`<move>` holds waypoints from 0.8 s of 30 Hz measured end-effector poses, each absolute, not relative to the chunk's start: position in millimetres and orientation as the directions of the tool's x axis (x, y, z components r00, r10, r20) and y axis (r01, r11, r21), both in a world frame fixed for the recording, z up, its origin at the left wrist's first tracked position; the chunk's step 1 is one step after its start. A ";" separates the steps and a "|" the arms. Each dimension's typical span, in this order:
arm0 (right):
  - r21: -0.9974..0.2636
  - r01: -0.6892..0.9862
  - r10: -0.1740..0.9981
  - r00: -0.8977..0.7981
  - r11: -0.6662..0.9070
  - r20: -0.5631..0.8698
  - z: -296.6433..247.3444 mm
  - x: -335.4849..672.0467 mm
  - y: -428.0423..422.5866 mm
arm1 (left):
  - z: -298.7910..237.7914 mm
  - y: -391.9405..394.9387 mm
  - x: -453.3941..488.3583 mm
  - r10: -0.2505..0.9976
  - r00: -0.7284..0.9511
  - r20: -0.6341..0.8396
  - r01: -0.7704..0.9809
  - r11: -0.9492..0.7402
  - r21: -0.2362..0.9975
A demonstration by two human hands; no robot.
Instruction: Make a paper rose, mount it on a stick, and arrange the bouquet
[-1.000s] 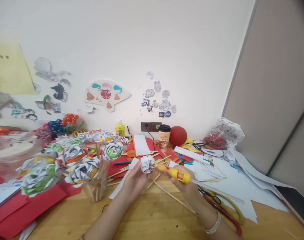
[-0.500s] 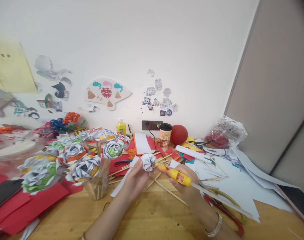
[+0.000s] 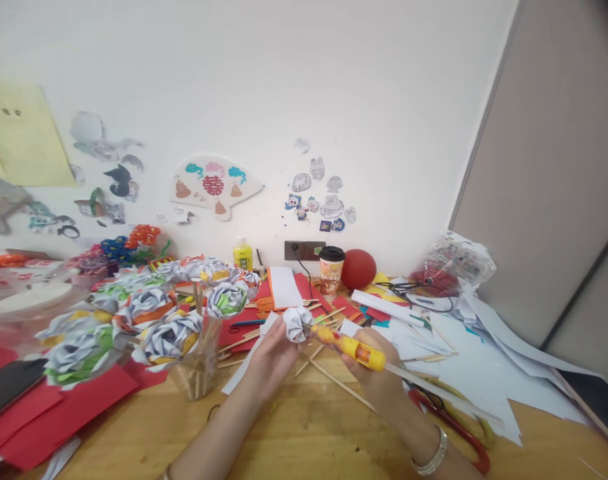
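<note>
I record scant change: the left hand (image 3: 275, 355) still pinches the small white folded-paper bloom (image 3: 295, 324) above the wooden surface (image 3: 294, 433); the right hand (image 3: 377, 368) still grips the yellow plastic glue gun (image 3: 348, 346), aimed at it. I judge the same step continuing.

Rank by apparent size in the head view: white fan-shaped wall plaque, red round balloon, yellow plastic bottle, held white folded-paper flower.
1. Wall plaque
2. Balloon and held flower: too alike to rank, the flower being nearer the camera
3. Bottle
</note>
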State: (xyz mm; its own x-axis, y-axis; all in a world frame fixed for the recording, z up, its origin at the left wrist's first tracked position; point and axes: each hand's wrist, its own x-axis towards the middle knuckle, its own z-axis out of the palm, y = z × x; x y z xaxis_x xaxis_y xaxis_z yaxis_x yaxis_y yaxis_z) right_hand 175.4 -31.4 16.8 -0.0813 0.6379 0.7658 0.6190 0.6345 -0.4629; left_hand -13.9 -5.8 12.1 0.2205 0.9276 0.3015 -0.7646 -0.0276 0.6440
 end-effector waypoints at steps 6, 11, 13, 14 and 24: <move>-0.343 0.694 0.579 -0.129 0.633 0.805 17.6 177.5 -30.0 | 14.5 -4.6 -13.3 0.932 0.160 0.325 -0.722 -0.113 0.682; -0.044 0.782 0.375 -0.249 0.622 0.893 18.4 183.6 -22.5 | 14.8 -1.2 -18.4 0.967 0.007 0.253 -0.703 -0.176 0.689; 0.047 0.842 0.374 -0.287 0.537 0.882 16.7 187.4 -14.5 | 16.5 0.0 -21.1 0.971 -0.045 0.234 -0.696 -0.199 0.690; 0.081 0.871 0.406 -0.305 0.484 0.861 15.2 189.8 -9.3 | 17.6 0.6 -22.3 0.971 -0.065 0.231 -0.691 -0.210 0.691; -0.133 0.982 0.853 -0.047 0.135 0.519 -28.7 225.6 44.6 | 12.1 11.7 -32.2 0.979 -0.138 0.147 -0.671 -0.202 0.713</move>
